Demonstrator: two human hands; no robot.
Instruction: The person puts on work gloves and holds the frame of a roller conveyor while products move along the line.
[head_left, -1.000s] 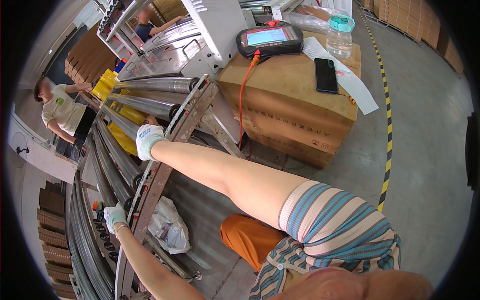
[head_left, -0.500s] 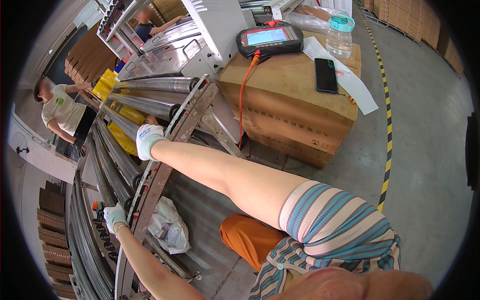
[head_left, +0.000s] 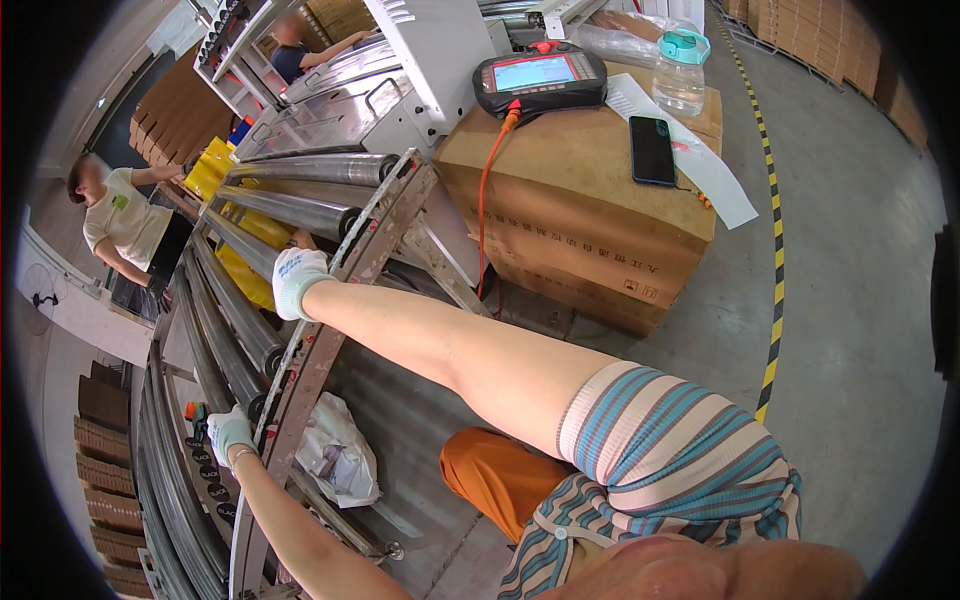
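Both my hands wear white gloves with pale green cuffs and rest on the near side of a roller conveyor. My right hand [head_left: 300,282] is curled over the scuffed conveyor rail [head_left: 330,338], beside the end of a metal roller [head_left: 245,245]. Lower down and nearer me, my left hand [head_left: 231,432] closes on the same rail, by another roller end. Its fingertips are partly hidden on the far side. I see no loose object in either hand. Yellow material [head_left: 245,280] shows between the rollers near my right hand.
A large cardboard box [head_left: 570,230] to the right carries a handheld controller [head_left: 540,80] with an orange cable, a phone [head_left: 652,151], a paper strip and a water bottle [head_left: 680,75]. A white plastic bag [head_left: 338,455] lies below the rail. Across the conveyor stands a person [head_left: 135,222].
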